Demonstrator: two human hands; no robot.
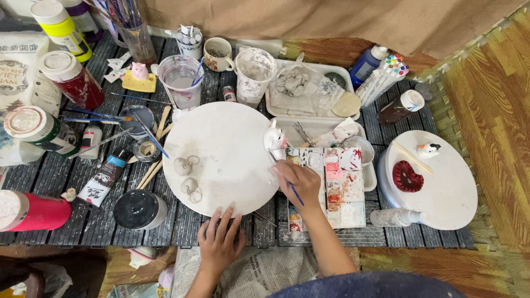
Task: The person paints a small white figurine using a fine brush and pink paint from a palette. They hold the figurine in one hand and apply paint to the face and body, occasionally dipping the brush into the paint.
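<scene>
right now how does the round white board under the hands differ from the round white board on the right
The centre board has a white figurine at its right edge and two small keyring pieces; the right board carries a dark red heart piece, a small bird-like figure and a stick. The left hand touches the centre board's near rim; no hand touches the right board, which looks smaller. Both are round and white.
</scene>
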